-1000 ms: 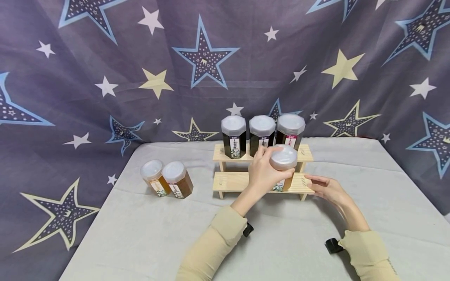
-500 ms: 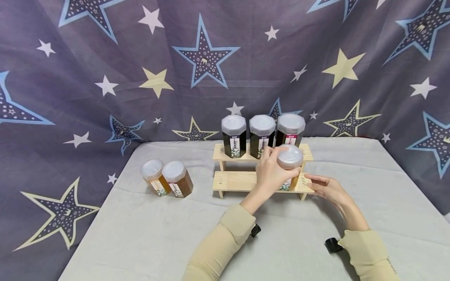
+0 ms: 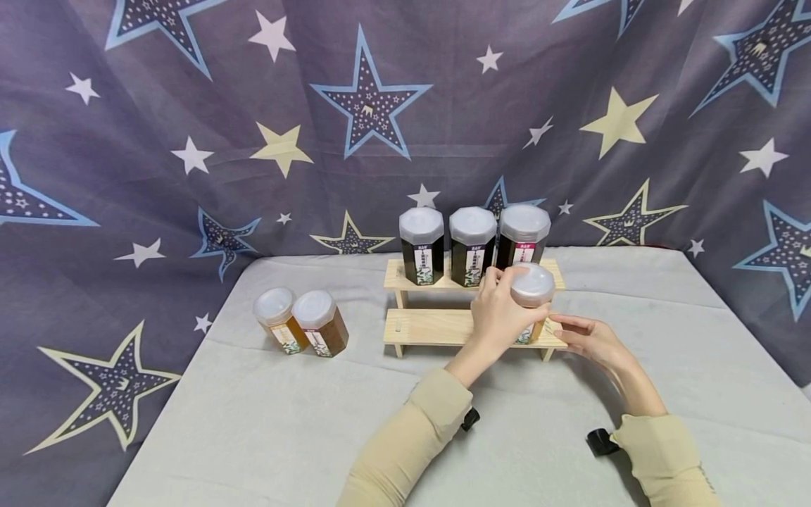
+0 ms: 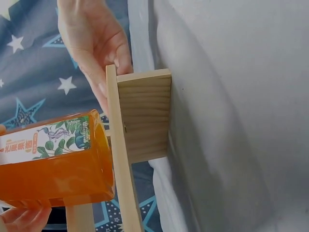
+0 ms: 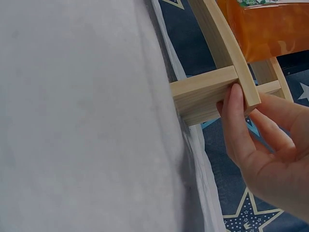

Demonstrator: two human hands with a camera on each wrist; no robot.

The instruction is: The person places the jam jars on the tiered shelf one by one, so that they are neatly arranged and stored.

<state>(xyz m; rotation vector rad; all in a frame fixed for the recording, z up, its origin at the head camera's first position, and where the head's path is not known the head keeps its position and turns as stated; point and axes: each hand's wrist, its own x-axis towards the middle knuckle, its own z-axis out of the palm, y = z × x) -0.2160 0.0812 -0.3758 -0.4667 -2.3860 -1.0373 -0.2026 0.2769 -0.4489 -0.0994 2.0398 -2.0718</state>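
My left hand (image 3: 495,314) grips an octagonal jar (image 3: 533,284) near its translucent lid, thumb on the near side and fingers behind. In the left wrist view, the jar (image 4: 58,176) shows orange contents and a white label with leaves, its base right at the lower board. That board belongs to a two-step wooden display rack (image 3: 431,327); the jar is at its right end. My right hand (image 3: 595,343) pinches the right end of the lower step. The right wrist view shows a fingertip (image 5: 236,92) against the board's underside beside the leg, other fingers behind.
Three dark jars (image 3: 423,246) with frosted lids stand in a row on the upper step. At the left of the cloth-covered table (image 3: 253,436), an amber jar (image 3: 285,332) and a brown jar (image 3: 326,334) stand side by side. A star-patterned curtain (image 3: 228,91) hangs behind.
My left hand has moved the orange jar rightward along the lower step, to its right end. The right hand has stayed at the rack's end; the other jars have not moved.
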